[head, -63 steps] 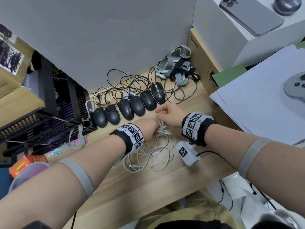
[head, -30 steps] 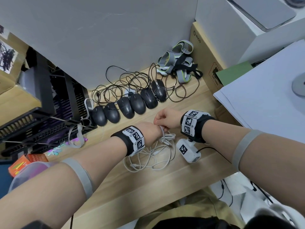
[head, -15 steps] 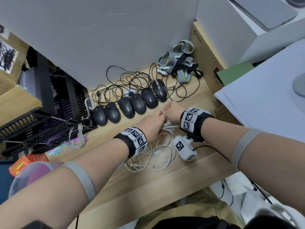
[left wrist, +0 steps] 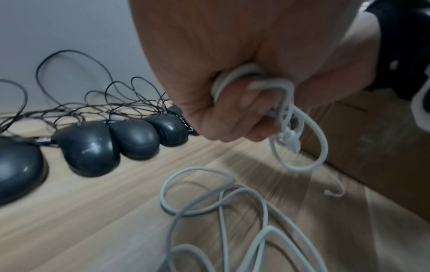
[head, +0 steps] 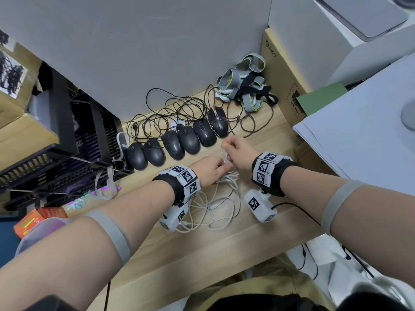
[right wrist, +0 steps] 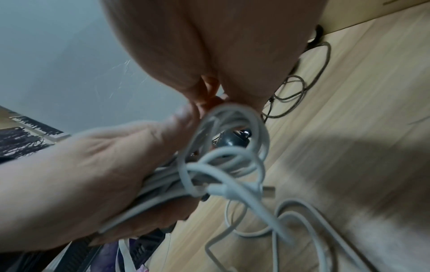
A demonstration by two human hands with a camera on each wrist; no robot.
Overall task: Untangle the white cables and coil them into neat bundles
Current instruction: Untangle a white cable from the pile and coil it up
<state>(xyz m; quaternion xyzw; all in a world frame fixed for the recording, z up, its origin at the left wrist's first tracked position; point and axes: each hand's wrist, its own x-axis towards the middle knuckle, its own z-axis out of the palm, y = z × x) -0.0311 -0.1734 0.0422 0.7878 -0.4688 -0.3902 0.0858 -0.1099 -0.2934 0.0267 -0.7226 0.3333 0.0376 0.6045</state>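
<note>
left hand (head: 213,168) grips gathered white cables (head: 215,205); right hand (head: 238,151) pinches 1 strand — hard pulling risks tightening the tangle.

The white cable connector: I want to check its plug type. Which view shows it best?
Left wrist view: the connector dangles in the open just below the left hand, though blurred. In the right wrist view a plug end sits tangled in loops. In the head view, hands hide that spot.

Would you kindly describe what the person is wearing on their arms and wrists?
Each bare forearm carries a grey elastic band. Each wrist wears a black strap with white square-code marker blocks, and a white camera box hangs beneath; a thin black cable leaves the right one.
</note>
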